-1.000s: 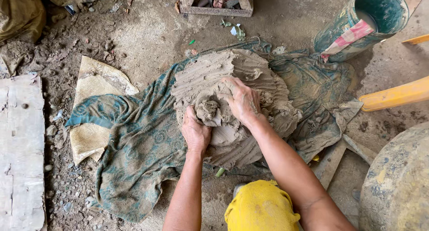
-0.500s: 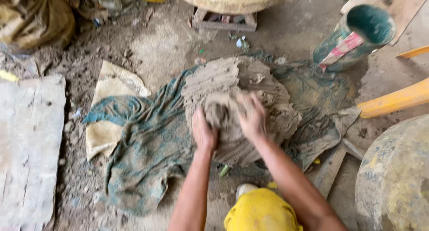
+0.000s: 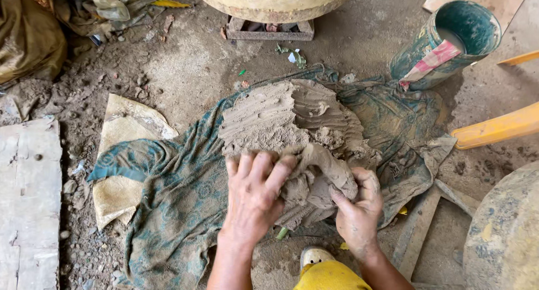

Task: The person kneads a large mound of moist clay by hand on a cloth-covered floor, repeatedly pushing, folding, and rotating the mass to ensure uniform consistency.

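Grey clay (image 3: 292, 121) spread in a ridged slab on a teal cloth (image 3: 179, 194), cloth flat on the dirt floor (image 3: 185, 65). Left hand (image 3: 255, 194) palm-down on the near edge of the clay, fingers together and pointing away, pressing flat, gripping nothing. Right hand (image 3: 356, 208) just right of it, fingers curled and clamped on a thick fold of clay (image 3: 325, 166) lifted from the slab's near edge. Fold draped between the two hands, touching both. Both hands smeared with clay. Left of the cloth, a tan sheet (image 3: 126, 127) partly tucked beneath it, and a pale board (image 3: 28, 200) further left. Beyond the clay, a round stone wheel (image 3: 275, 1) on a wooden frame. Upper right, a green bucket (image 3: 449, 40) with a striped rag over its rim, near the cloth's far corner. Yellow handle (image 3: 497, 127) at the right edge. Rounded stone (image 3: 505, 234) at lower right. Yellow garment (image 3: 328, 276) at the bottom edge between the forearms.
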